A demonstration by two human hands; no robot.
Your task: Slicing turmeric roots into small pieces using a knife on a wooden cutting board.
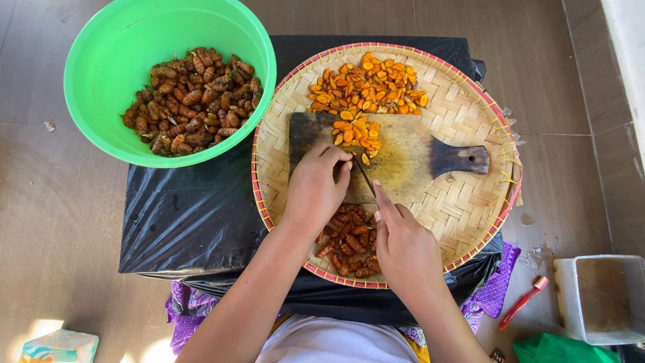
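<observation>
Green plastic bowl (pixel 107 60) at far left holds a heap of brown, ridged turmeric roots (pixel 191 101), resting partly on a table covered in black plastic sheet (pixel 195 215). Just right of it, a round woven tray (pixel 463 208) with a red rim carries a dark wooden cutting board (pixel 410 158), its handle pointing right. The person's left hand (pixel 314 191) presses down on the board's near left part, fingers curled close together over something too hidden to make out. Beside it, the right hand (pixel 403 245) grips a small knife (pixel 365 176), fingers wrapped around the handle and forefinger stretched along the blade, whose tip meets the board by the left fingertips. Orange slices (pixel 356 133) lie on the board just beyond the blade, and a larger pile of cut pieces (pixel 369 84) sits on the tray's far side. Whole roots (pixel 349 242) lie on the tray's near edge between the wrists. On the floor at far right lie a red toothbrush (pixel 523 302) and a white tub (pixel 601 296).
</observation>
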